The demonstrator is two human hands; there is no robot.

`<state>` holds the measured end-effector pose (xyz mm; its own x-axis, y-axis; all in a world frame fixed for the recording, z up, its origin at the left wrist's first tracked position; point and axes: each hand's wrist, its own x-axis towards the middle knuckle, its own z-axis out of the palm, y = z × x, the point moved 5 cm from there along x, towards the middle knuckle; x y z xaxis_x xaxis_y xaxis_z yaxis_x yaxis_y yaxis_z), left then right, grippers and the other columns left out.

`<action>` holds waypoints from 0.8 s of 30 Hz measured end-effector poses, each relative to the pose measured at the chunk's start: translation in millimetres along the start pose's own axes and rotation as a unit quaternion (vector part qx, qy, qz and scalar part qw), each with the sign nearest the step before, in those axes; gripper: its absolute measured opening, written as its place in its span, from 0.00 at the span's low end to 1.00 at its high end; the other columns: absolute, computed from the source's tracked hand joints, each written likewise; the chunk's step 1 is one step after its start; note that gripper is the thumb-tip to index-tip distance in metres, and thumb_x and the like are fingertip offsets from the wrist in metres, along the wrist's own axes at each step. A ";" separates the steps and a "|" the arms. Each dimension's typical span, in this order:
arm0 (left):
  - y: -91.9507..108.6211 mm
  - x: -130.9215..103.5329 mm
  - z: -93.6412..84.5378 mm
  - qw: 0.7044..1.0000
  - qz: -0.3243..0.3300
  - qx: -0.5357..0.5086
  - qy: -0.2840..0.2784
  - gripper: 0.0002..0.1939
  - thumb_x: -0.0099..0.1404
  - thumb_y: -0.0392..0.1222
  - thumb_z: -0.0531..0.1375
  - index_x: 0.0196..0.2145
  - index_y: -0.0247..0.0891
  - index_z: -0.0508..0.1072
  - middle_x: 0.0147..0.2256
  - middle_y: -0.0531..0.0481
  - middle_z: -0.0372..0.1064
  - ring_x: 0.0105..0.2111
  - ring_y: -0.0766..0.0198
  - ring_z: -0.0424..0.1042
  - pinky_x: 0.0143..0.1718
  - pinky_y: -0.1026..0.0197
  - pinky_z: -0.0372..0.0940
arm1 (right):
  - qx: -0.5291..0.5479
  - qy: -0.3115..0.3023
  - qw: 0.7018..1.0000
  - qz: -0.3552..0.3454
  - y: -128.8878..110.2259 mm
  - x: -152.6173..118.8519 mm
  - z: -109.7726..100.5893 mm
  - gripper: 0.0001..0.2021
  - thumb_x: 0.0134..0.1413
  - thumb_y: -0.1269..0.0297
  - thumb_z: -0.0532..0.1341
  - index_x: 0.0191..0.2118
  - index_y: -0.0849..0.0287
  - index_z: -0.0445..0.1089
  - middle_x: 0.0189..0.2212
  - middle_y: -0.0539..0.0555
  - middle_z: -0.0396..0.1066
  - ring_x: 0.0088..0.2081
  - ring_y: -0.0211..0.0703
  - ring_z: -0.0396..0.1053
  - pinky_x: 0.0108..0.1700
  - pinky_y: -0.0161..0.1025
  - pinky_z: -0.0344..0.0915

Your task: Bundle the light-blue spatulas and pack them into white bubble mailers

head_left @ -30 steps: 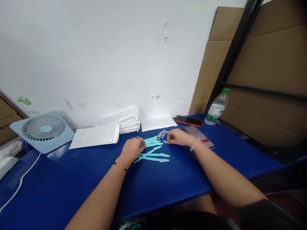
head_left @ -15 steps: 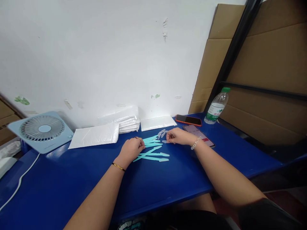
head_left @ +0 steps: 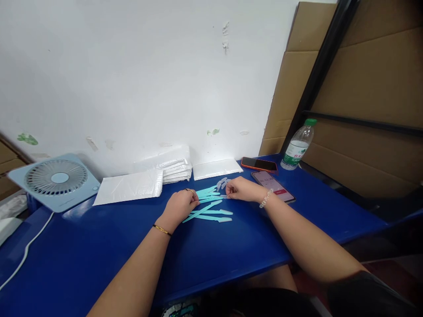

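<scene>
My left hand (head_left: 180, 205) is closed, pinching the handle of a turquoise eyebrow razor (head_left: 210, 200) that points right. Between the fingertips of my right hand (head_left: 244, 190) is a small clear blade cap (head_left: 224, 197), held at the tip of that razor. Whether the cap is on the blade is too small to tell. More turquoise razors (head_left: 211, 218) lie loosely crossed on the blue table (head_left: 211, 255), nearer to me. Others (head_left: 205, 191) are bunched just beyond my left fingers. A little heap of clear caps (head_left: 221, 183) lies beside my right fingertips.
White padded envelopes (head_left: 127, 187) lie along the wall, some stacked. A blue fan (head_left: 61, 180) stands at the left with its white cable (head_left: 28, 251). At the right are an orange-edged phone (head_left: 259, 164), a phone showing a timer (head_left: 274, 187) and a water bottle (head_left: 297, 147).
My right hand has moved slightly left, bringing the clear cap to the tip of the razor in my left hand. My left hand has stayed almost still.
</scene>
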<state>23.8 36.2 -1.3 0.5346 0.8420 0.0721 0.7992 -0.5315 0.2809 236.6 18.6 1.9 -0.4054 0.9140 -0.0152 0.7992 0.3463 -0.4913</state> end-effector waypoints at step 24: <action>13.3 -5.2 6.0 0.994 0.017 -0.084 -0.062 0.08 0.59 0.46 0.57 0.30 0.40 0.73 0.29 0.52 0.72 0.28 0.64 0.69 0.26 0.64 0.57 | 0.053 -0.017 0.997 -0.048 -9.4 -0.4 3.4 0.04 0.49 0.66 0.62 0.30 0.60 0.73 0.22 0.50 0.70 0.25 0.37 0.67 0.30 0.33 0.62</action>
<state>33.4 24.3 -3.7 0.5979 0.8009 -0.0312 0.7285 -0.5268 0.4378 227.8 14.2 3.5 -0.4945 0.8691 0.0086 0.7045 0.4065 -0.5817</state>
